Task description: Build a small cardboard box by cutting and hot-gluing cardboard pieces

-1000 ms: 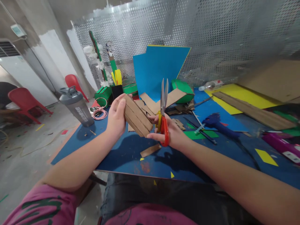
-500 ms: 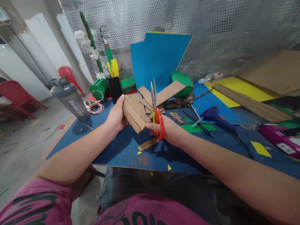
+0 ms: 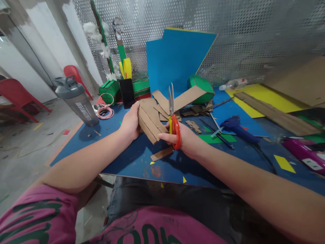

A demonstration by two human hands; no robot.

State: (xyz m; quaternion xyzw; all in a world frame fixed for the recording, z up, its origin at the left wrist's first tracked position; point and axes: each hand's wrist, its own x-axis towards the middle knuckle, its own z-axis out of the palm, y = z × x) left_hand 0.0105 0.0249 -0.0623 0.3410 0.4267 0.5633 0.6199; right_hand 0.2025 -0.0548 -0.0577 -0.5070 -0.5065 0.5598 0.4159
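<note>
My left hand (image 3: 130, 122) grips a stack of brown cardboard strips (image 3: 151, 120) by its left edge, held just above the blue table (image 3: 132, 159). My right hand (image 3: 181, 139) is closed on red-and-yellow scissors (image 3: 173, 118) with the blades pointing up and nearly together. Its fingertips also touch the stack's right end. A loose cardboard strip (image 3: 161, 154) lies on the table under my hands.
A grey shaker bottle (image 3: 76, 100) stands at the left edge, with a pink cord coil (image 3: 104, 112) beside it. Behind are green boxes (image 3: 110, 90), a black holder (image 3: 127, 92), a blue sheet (image 3: 177, 57), cardboard scraps (image 3: 188, 96). A blue glue gun (image 3: 236, 126), yellow board (image 3: 266, 98) and purple object (image 3: 302, 152) lie right.
Both hands sank together toward the table with the cardboard stack and scissors. The view tilted down and shifted slightly.
</note>
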